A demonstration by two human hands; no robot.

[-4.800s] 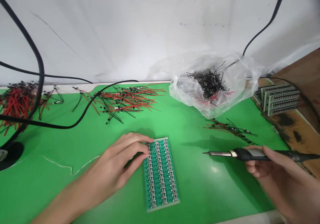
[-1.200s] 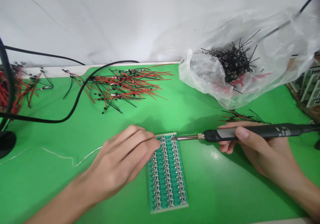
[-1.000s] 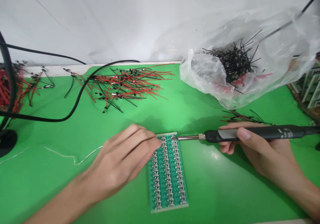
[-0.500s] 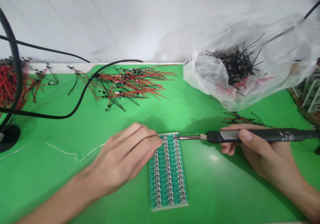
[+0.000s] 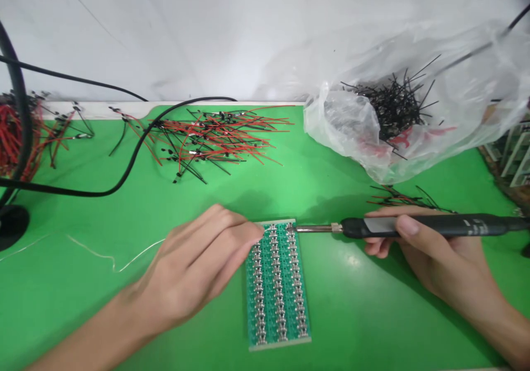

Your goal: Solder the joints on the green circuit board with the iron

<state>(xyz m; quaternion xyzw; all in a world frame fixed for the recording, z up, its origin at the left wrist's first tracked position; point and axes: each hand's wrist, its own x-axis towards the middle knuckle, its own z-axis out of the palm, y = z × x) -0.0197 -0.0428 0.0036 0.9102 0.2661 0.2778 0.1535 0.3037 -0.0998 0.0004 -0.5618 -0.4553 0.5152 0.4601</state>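
Note:
A green circuit board (image 5: 285, 288) with three columns of silvery soldered parts lies flat on the green mat. Over its upper left corner, my left hand (image 5: 202, 255) pinches a thin solder wire (image 5: 138, 256), whose short end pokes out past the fingertips above the board. The wire trails away to the left across the mat. My right hand (image 5: 426, 249) grips a black soldering iron (image 5: 434, 225) held nearly level, its metal tip at the top of the board's right column. Whether the tip touches a pad I cannot tell.
Red and black wire leads (image 5: 223, 133) lie spread behind the board, with another bunch (image 5: 14, 139) at far left. A clear plastic bag (image 5: 343, 122) of black pieces stands back right. Near my right hand are several leads (image 5: 397, 197). A black cable (image 5: 124, 175) crosses the left side.
My left hand has drawn back slightly to the left with the solder wire, so its end now shows beyond the fingers. The iron stays at nearly the same spot.

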